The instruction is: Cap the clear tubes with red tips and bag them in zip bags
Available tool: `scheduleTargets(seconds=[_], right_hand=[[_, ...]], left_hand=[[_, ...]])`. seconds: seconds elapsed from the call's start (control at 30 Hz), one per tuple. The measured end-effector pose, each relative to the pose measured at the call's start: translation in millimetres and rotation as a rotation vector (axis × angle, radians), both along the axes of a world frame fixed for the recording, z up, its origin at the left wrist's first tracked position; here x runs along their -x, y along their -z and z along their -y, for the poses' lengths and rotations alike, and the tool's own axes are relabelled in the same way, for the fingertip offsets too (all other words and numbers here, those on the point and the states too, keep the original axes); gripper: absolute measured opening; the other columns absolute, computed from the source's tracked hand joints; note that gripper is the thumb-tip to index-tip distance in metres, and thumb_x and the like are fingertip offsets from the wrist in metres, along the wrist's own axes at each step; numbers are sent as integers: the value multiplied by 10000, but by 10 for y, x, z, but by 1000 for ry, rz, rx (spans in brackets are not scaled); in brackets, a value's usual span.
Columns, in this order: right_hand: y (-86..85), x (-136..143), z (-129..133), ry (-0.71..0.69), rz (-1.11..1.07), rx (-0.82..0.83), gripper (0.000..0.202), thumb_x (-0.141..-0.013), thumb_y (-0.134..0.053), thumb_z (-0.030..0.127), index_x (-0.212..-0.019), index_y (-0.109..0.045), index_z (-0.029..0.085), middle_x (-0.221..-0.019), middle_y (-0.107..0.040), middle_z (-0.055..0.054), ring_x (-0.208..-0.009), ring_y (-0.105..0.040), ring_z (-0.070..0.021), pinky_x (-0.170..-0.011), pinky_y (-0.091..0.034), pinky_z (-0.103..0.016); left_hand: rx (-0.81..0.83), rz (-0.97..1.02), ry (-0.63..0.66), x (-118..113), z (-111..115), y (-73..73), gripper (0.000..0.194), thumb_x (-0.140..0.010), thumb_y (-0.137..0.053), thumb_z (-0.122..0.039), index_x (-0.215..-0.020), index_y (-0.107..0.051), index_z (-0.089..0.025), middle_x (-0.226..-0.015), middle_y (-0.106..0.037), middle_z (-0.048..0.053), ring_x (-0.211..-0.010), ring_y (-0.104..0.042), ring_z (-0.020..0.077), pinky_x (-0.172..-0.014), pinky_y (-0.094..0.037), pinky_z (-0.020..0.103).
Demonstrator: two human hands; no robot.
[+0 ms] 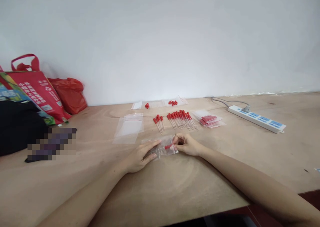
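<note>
A clear zip bag (pixel 162 151) lies on the table between my hands, with a red-bulbed dropper (pixel 168 147) inside it. My left hand (pixel 140 156) grips the bag's left end between thumb and fingers. At the other end, by the zip, the fingers of my right hand (pixel 184 143) pinch the bag close to the red bulb. Just beyond them lie several droppers (pixel 182 118) in a row and a smaller group of droppers (pixel 158 120), bulbs pointing away from me. Flat zip bags (pixel 128 128) are stacked to the left, and filled bags (pixel 209 118) are piled to the right.
Near the wall are loose red bulbs (pixel 172 103), another red bulb cluster (pixel 147 105) and clear tubes (pixel 156 104) on plastic. A white power strip (pixel 257 118) with a plugged-in cable sits right. Red bags (pixel 68 94) and dark cloth (pixel 22 127) occupy the left.
</note>
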State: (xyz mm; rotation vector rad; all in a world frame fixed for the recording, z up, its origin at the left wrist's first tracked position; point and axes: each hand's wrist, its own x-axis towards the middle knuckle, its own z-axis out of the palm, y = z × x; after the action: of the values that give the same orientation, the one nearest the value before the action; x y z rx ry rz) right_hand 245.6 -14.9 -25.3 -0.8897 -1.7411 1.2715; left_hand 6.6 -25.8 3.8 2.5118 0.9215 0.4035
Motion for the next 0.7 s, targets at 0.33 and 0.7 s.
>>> scheduleTargets(seconds=[0.33, 0.7], right_hand=[[-55, -177, -59, -101, 251, -361, 171, -757, -549, 295, -753, -659, 164, -848, -553, -55, -747, -527, -124, -671, -417, -253], [-310, -211, -790, 684, 742, -291, 64, -695, -535, 185, -695, -591, 156, -728, -633, -38, -664, -563, -130, -594, -385, -210]], left_hand=[[-33, 48, 36, 93, -77, 39, 292, -835, -463, -276, -1103, -556, -208, -1208, -520, 61, -1144, -442, 202, -968, -354, 384], [6, -65, 79, 63, -104, -3, 344, -871, -403, -338, -1195, -488, -255, -1294, -443, 53, -1230, -346, 198, -1035, -195, 466]])
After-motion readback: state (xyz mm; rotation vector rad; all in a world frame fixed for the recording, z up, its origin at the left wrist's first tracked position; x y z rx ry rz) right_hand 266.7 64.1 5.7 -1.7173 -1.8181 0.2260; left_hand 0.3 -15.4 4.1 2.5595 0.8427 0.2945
